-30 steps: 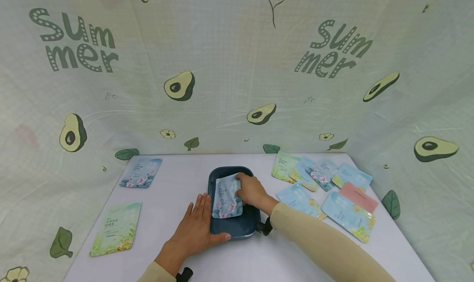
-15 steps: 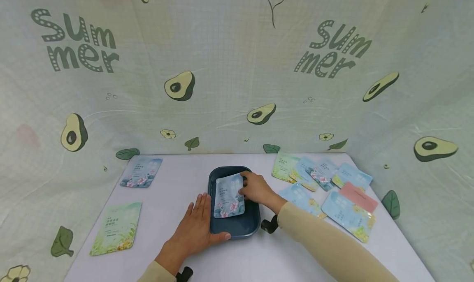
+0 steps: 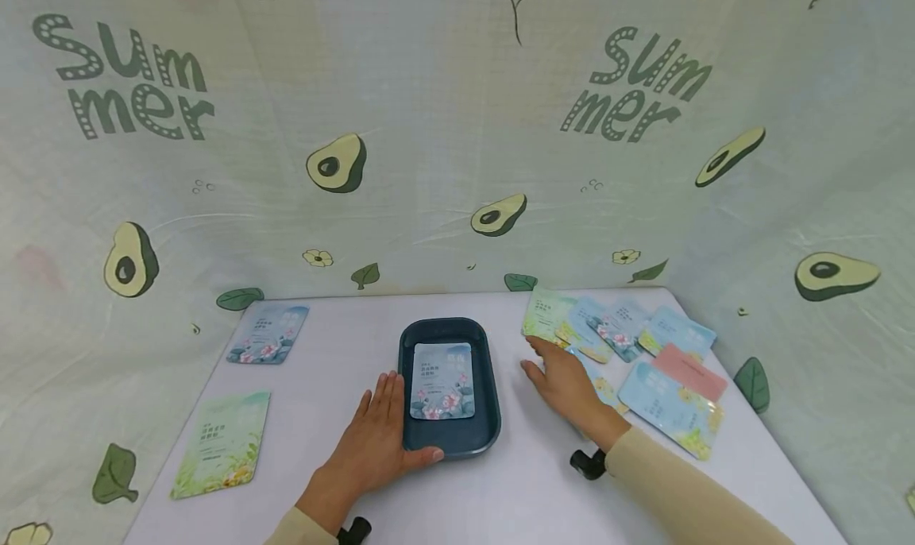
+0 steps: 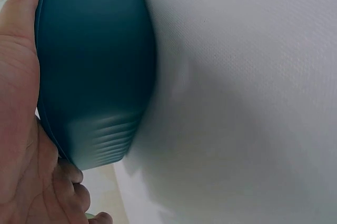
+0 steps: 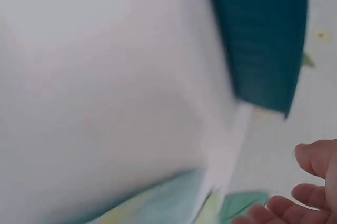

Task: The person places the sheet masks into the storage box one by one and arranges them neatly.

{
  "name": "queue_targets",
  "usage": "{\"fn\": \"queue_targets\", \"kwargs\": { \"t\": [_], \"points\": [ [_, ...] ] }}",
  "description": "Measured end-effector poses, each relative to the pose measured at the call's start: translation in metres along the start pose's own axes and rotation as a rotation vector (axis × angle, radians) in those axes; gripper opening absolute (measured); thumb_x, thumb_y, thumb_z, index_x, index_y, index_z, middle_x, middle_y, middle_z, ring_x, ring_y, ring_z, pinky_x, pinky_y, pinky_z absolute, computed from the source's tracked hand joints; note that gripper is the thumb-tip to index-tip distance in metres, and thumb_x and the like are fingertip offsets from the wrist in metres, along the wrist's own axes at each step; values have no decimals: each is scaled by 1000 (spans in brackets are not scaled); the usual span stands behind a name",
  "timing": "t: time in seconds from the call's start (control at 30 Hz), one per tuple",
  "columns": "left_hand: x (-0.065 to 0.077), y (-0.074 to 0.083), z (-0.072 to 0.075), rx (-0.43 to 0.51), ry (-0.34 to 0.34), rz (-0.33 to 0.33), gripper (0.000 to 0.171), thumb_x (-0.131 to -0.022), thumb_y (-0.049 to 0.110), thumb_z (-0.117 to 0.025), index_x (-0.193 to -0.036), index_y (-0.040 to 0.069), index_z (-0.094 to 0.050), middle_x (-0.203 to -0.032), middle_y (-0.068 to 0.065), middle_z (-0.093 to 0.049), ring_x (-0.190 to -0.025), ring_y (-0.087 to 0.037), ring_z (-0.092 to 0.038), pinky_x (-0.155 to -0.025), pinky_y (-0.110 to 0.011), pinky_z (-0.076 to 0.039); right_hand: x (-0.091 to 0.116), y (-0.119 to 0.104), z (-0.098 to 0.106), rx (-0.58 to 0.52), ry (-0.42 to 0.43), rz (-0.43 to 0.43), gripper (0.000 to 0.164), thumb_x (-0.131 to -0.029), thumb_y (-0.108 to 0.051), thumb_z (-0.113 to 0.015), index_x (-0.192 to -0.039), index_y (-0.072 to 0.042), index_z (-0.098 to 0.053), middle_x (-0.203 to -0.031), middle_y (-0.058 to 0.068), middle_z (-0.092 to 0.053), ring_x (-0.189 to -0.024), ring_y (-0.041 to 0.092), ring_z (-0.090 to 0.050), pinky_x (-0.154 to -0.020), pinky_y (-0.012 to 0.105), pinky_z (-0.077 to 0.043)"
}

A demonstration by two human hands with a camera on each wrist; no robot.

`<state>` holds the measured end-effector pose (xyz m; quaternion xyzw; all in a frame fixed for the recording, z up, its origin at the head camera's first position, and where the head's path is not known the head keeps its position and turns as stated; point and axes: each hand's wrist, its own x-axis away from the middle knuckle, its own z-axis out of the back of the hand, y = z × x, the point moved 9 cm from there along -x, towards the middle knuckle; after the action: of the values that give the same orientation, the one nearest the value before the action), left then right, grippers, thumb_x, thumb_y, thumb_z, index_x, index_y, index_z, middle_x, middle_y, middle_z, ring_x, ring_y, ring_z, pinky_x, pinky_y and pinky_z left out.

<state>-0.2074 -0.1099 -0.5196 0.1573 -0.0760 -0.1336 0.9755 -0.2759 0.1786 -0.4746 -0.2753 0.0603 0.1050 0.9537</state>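
Note:
A dark blue tray (image 3: 488, 418) stands on the white table, and a blue sachet with pink flowers (image 3: 442, 382) lies flat inside it. My left hand (image 3: 375, 438) rests with straight fingers along the tray's left rim, its thumb at the near corner. In the left wrist view, palm and fingers lie against the side of the tray (image 4: 95, 60). My right hand (image 3: 572, 386) is in the air right of the tray, over a blue sachet with yellow flowers (image 3: 608, 394). Its thumb and fingers are apart with nothing between them, as the right wrist view (image 5: 310, 192) also shows.
Several sachets overlap at the right: a green one (image 3: 546, 315), blue ones (image 3: 675, 330) and a pink one (image 3: 689, 372). At the left lie a blue flowered sachet (image 3: 268, 334) and a green sachet (image 3: 223, 442). A printed cloth (image 3: 429, 132) hangs behind the table.
My right hand has let go of the blue flowered sachet, which now lies flat in the tray, and has moved right toward the other sachets. The left hand has stayed at the tray.

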Motion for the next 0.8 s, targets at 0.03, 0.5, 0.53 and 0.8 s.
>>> {"fn": "queue_targets", "kwargs": {
  "t": [0.03,0.5,0.53,0.8],
  "points": [
    [0,0,0,3,-1,-1,136,-81,87,-65,-167,-3,-12,-176,-21,-12,-164,-38,-8,-131,-60,-15,7,12,3,26,-3,5,52,-106,-25,-66,-149,2,-55,-143,25,-64,-129,43,-64,-106,56,-53],
    [-1,-1,1,19,5,-1,134,-82,84,-67,-167,-4,-12,-176,-23,-12,-164,-39,-8,-131,-60,-16,88,99,26,357,-125,129,60,-104,-28,-69,-150,6,-52,-155,28,-52,-149,49,-42,-119,68,-34],
    [-1,-1,1,19,6,-3,134,-82,84,-67,-167,-4,-11,-176,-23,-12,-164,-39,-8,-131,-60,-16,91,101,24,357,-136,127,59,-105,-30,-67,-150,5,-53,-155,26,-52,-150,49,-41,-119,69,-32],
    [-1,0,-2,29,7,-4,136,-81,85,-67,-167,-4,-11,-176,-22,-12,-164,-39,-8,-131,-60,-17,102,76,-2,339,-192,152,57,-110,-44,-55,-146,-2,-61,-155,22,-55,-148,44,-46,-119,71,-32]
  ]
}}
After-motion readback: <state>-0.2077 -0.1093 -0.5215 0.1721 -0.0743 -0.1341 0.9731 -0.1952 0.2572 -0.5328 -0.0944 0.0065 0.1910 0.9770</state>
